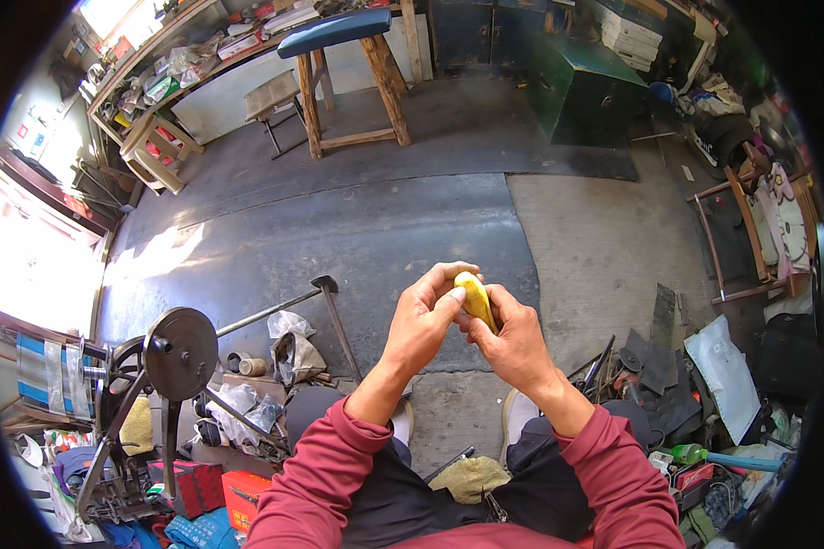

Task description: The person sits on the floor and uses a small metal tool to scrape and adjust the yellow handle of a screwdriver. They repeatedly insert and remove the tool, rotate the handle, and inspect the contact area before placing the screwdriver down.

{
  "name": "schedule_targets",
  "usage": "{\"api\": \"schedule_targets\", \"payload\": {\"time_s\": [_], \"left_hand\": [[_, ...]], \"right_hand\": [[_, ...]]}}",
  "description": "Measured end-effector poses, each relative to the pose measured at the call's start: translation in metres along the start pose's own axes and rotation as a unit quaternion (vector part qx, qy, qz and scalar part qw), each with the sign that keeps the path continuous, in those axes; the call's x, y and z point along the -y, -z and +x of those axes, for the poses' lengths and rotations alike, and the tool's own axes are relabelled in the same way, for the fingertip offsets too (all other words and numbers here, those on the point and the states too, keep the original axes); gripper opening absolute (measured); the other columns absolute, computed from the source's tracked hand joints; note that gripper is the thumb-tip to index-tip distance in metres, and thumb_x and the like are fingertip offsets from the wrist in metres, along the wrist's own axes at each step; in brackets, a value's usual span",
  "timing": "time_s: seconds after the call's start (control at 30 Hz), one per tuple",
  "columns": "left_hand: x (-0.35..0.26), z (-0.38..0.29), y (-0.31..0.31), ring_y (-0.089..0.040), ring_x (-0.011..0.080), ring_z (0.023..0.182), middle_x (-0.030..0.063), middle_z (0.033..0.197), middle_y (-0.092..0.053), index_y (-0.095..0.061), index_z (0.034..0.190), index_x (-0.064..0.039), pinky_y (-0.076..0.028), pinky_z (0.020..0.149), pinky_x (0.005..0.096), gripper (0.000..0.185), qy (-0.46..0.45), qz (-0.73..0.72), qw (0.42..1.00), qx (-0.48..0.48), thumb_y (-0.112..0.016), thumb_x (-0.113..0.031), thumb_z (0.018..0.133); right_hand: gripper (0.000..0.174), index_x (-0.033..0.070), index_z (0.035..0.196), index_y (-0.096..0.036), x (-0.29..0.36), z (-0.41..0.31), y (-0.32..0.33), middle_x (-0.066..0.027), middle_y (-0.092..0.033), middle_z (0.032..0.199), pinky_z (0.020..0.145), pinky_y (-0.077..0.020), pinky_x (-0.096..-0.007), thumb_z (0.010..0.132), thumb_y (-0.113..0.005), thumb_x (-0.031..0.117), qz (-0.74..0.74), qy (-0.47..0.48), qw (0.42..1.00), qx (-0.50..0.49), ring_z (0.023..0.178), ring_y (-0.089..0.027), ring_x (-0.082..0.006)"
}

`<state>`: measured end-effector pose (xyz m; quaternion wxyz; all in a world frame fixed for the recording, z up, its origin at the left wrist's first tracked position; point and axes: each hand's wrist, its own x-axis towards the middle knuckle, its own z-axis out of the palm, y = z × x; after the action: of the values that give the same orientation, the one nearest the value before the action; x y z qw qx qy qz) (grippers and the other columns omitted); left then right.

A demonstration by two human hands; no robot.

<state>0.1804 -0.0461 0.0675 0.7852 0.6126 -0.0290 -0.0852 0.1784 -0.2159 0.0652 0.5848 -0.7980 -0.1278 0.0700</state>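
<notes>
A yellow oblong object (pixel 477 300) with darker marks, possibly a banana, is held between both hands, tilted above the floor in front of my knees. My left hand (pixel 422 317) has its thumb on the near side of the upper end, fingers curled behind. Around the lower part, my right hand (pixel 511 333) grips with thumb and bent fingers, hiding some of it. Below, between my legs, lie a piece of yellowish fabric or foam (pixel 470 479) and what look like pliers (pixel 496 509).
A hand-cranked shoe-repair sewing machine (pixel 120 405) stands at the left, its round wheel (pixel 180 353) uppermost. Nearby is a metal stand (pixel 336 322). Rubber sheets (pixel 659 343) and a white parcel bag (pixel 724 377) lie right. Farther off are a blue-topped wooden stool (pixel 336 34) and green chest (pixel 584 89).
</notes>
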Motion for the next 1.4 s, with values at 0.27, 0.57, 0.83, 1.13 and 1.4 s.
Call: {"api": "schedule_targets", "payload": {"time_s": [0.27, 0.57, 0.83, 1.13, 1.4], "left_hand": [[0.0017, 0.0016, -0.0005, -0.067, 0.0145, 0.104, 0.0078, 0.116, -0.07, -0.063, 0.127, -0.002, -0.055, 0.091, 0.0305, 0.029, -0.038, 0.017, 0.999, -0.002, -0.054, -0.01, 0.101], [0.0004, 0.0007, 0.0037, -0.066, 0.0119, 0.096, 0.0065, 0.111, -0.07, -0.063, 0.124, -0.003, -0.054, 0.086, 0.0293, 0.025, -0.05, -0.014, 0.999, 0.006, -0.051, -0.012, 0.103], [0.004, 0.0019, 0.0035, -0.064, 0.0139, 0.101, 0.0087, 0.123, -0.068, -0.061, 0.122, -0.004, -0.053, 0.09, 0.0303, 0.025, -0.056, -0.009, 0.998, 0.007, -0.047, -0.013, 0.104], [0.0067, 0.0012, 0.0031, -0.062, 0.0164, 0.107, 0.0096, 0.122, -0.066, -0.06, 0.121, -0.003, -0.05, 0.097, 0.0331, 0.03, -0.041, -0.039, 0.998, 0.01, -0.042, -0.014, 0.1], [0.0033, 0.001, 0.0068, -0.064, 0.0203, 0.116, 0.0121, 0.128, -0.066, -0.059, 0.127, -0.005, -0.05, 0.105, 0.0367, 0.036, -0.041, -0.008, 0.999, 0.023, -0.045, -0.026, 0.101]], "right_hand": [[0.03, 0.0, 0.12, -0.061, 0.006, -0.0016, 0.0015, -0.0204, -0.073, 0.092, 0.071, -0.0564, -0.0407, 0.097, -0.073, 0.013, -0.106, 0.054, 0.993, -0.018, 0.083, -0.075, -0.0341], [0.025, 0.0, 0.125, -0.062, 0.0016, -0.001, 0.0009, -0.0138, -0.074, 0.092, 0.07, -0.0566, -0.0347, 0.106, -0.061, 0.015, -0.041, 0.076, 0.996, -0.002, 0.079, -0.073, -0.0253], [0.025, 0.001, 0.119, -0.063, -0.0012, -0.0015, -0.0027, -0.0188, -0.072, 0.088, 0.068, -0.0548, -0.0399, 0.102, -0.068, 0.017, -0.002, 0.058, 0.998, -0.029, 0.078, -0.073, -0.0341], [0.03, 0.002, 0.119, -0.062, -0.0009, -0.002, -0.0008, -0.0185, -0.076, 0.095, 0.073, -0.0582, -0.0382, 0.097, -0.074, 0.017, -0.011, 0.057, 0.998, -0.025, 0.084, -0.076, -0.0322], [0.029, 0.001, 0.12, -0.063, -0.0014, -0.001, -0.0011, -0.0191, -0.076, 0.097, 0.076, -0.0584, -0.0379, 0.098, -0.073, 0.018, 0.008, 0.058, 0.998, -0.027, 0.088, -0.077, -0.032]]}}
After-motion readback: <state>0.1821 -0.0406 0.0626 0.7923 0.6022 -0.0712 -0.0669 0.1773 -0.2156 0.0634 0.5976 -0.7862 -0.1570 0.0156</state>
